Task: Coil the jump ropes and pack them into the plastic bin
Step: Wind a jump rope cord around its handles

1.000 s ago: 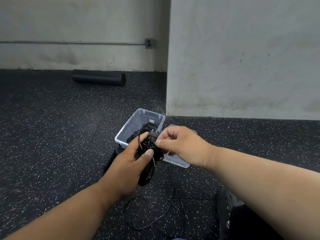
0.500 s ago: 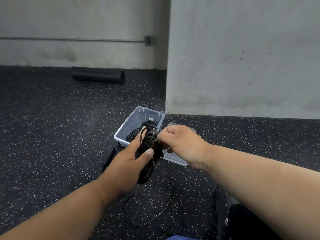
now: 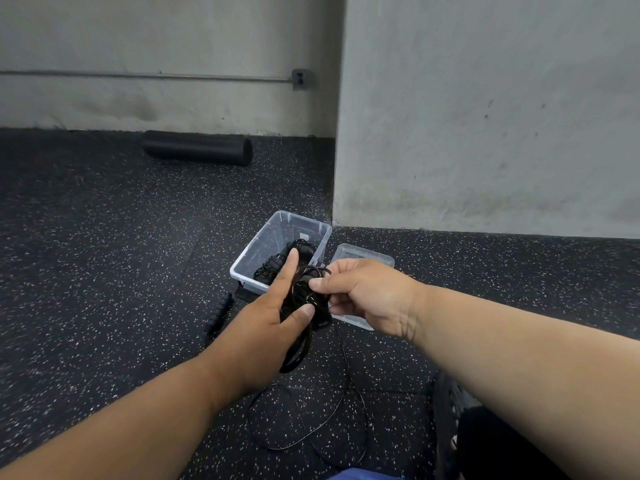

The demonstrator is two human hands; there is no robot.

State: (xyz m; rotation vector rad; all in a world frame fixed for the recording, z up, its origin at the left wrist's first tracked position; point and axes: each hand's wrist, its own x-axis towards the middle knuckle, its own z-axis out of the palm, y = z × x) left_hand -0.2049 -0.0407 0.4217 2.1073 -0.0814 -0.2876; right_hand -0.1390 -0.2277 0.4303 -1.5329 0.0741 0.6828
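Head view: my left hand (image 3: 263,327) grips a glossy black coil of jump rope (image 3: 304,306), thumb clamped over its loops, index finger straight. My right hand (image 3: 367,296) pinches one thin loop at the coil's top. Slack cord trails onto the speckled rubber floor (image 3: 104,254). Just beyond, the clear plastic bin (image 3: 249,261) holds another coiled rope (image 3: 273,265).

- jump rope (image 3: 304,306): glossy black cord, black handles.
- plastic bin (image 3: 249,271): clear, colourless, with more black rope inside.
- lid (image 3: 363,256): clear plastic, same as the bin.
- floor (image 3: 104,254): black rubber with white speckles.
- foam roller (image 3: 197,147): matte black.
- walls (image 3: 485,116): pale grey concrete, faintly stained.
- outlet box (image 3: 300,79): grey.
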